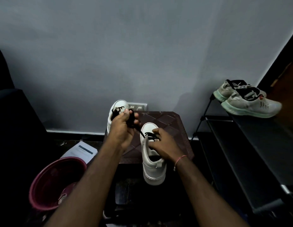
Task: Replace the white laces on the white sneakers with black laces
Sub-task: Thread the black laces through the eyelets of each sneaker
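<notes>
Two white sneakers stand on a dark brown stool (pixel 172 122). The near sneaker (pixel 153 167) points away from me and has a black lace (pixel 150 135) threaded through its front eyelets. My right hand (pixel 163 145) rests on its tongue area, fingers curled at the lace. My left hand (pixel 124 128) is raised above the stool and grips a bunched length of the same black lace (pixel 132 119), which runs taut down to the near shoe. The far sneaker (pixel 117 110) stands behind my left hand, partly hidden, with black lace at its eyelets.
A pink bucket (pixel 44 182) sits on the floor at the lower left, with a printed paper (pixel 82 151) beside it. A black shoe rack (pixel 250 145) stands at the right, carrying a pair of grey running shoes (pixel 247 102). A grey wall is close behind.
</notes>
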Tool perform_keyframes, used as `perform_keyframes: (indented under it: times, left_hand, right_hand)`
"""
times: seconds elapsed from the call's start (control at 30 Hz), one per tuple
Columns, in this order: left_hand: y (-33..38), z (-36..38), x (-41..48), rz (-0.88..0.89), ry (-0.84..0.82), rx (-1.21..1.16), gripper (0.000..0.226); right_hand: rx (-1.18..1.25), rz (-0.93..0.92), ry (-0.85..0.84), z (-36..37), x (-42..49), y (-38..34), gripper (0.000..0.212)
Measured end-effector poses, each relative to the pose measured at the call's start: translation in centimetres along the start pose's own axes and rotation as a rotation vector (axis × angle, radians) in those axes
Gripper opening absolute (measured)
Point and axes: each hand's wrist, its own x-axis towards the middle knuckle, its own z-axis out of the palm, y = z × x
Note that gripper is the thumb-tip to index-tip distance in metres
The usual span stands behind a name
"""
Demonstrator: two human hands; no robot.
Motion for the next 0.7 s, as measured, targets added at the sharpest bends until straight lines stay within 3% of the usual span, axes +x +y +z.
perform_keyframes:
  times: [0.13, 0.2, 0.23, 0.33, 0.4, 0.47, 0.6, 0.7]
  left_hand:
    - [2.6, -0.4, 1.2, 0.073, 0.102, -0.094, 0.026]
    - [3.7, -0.4, 1.0, 0.139, 0.092, -0.017, 0.023]
    - [3.9, -0.4, 0.6, 0.195, 0.068, 0.142, 0.021]
    - [2.3, -0.8, 0.0, 0.357, -0.032, 1.072, 0.019]
    - [0.3, -1.5, 0.0, 0.315, -0.180, 1.496, 0.016]
    - [-1.3, -2.1, 0.0, 0.262, -0.331, 1.769, 0.018]
    - [-2.2, -2.6, 0.2, 0.254, -0.317, 1.766, 0.035]
    - [-0.9, -2.7, 0.6, 0.155, -0.206, 1.426, 0.028]
  right_hand:
    - [0.077, 0.022, -0.044, -0.2, -0.2, 0.8, 0.067]
    - [0.096, 0.022, -0.043, 0.0, 0.0, 1.1, 0.066]
    - [0.109, 0.023, -0.037, 0.1, 0.1, 1.1, 0.063]
    - [0.128, 0.016, -0.022, 0.2, 0.2, 1.3, 0.052]
    - [0.123, 0.015, -0.016, 0.2, 0.2, 1.3, 0.050]
    - [0.129, 0.020, -0.010, 0.1, 0.1, 1.2, 0.049]
    - [0.109, 0.019, 0.000, 0.0, 0.0, 1.0, 0.052]
    - [0.081, -0.003, 0.005, 0.1, 0.0, 0.8, 0.051]
